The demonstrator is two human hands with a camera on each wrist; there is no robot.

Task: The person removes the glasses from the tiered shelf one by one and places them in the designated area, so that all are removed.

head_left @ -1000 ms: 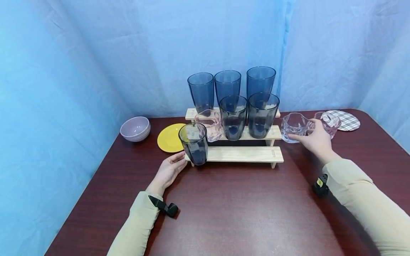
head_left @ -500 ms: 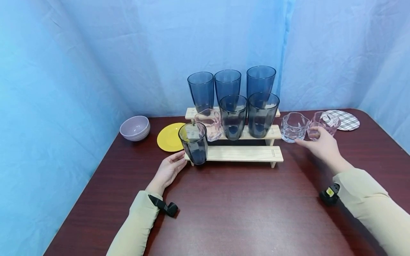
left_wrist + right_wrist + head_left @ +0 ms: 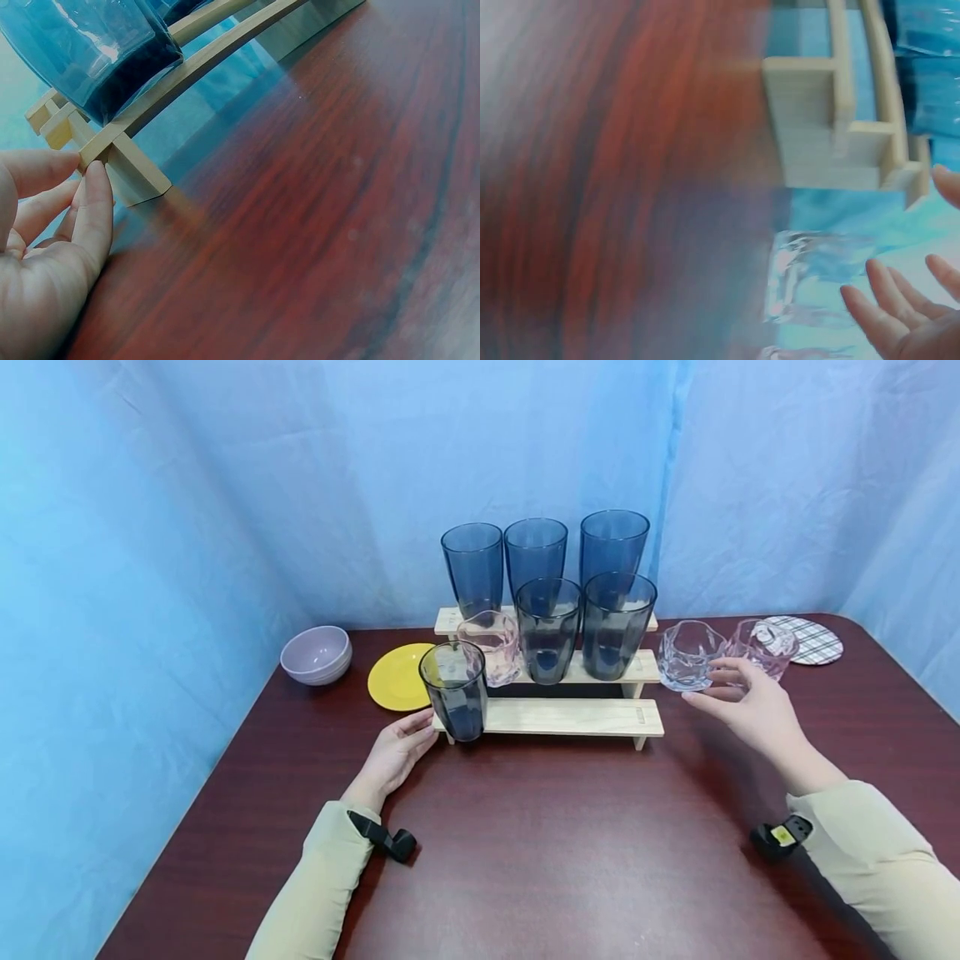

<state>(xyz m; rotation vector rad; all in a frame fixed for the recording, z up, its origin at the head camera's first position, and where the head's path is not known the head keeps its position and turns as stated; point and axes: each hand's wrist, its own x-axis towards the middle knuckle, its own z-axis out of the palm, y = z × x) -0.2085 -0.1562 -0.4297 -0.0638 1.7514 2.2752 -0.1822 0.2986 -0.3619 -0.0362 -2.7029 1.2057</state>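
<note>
At the left end of the lowest step, my left hand (image 3: 396,753) pinches the corner of the wooden tiered rack (image 3: 570,717) between thumb and fingers, as the left wrist view shows closely. A smoky tall tumbler (image 3: 459,693) stands on that step beside the fingertips. My right hand (image 3: 757,710) is by the clear short glass (image 3: 686,660) to the right of the rack. Its thumb and fingers are spread apart, with nothing between them in the right wrist view. Behind those fingers stands a pinkish short glass (image 3: 761,647), partly overlapped by them.
Several blue-grey tumblers (image 3: 472,564) fill the upper steps, with a pink short glass (image 3: 491,652) on the middle step. A lilac bowl (image 3: 317,658) and a yellow plate (image 3: 397,681) lie left; a checked round mat (image 3: 813,642) is at the back right. Blue curtains surround the table.
My right hand has drawn back from between the two short glasses toward the front right, fingers spreading. The left hand keeps its pinch on the rack. The glasses stay where they were.
</note>
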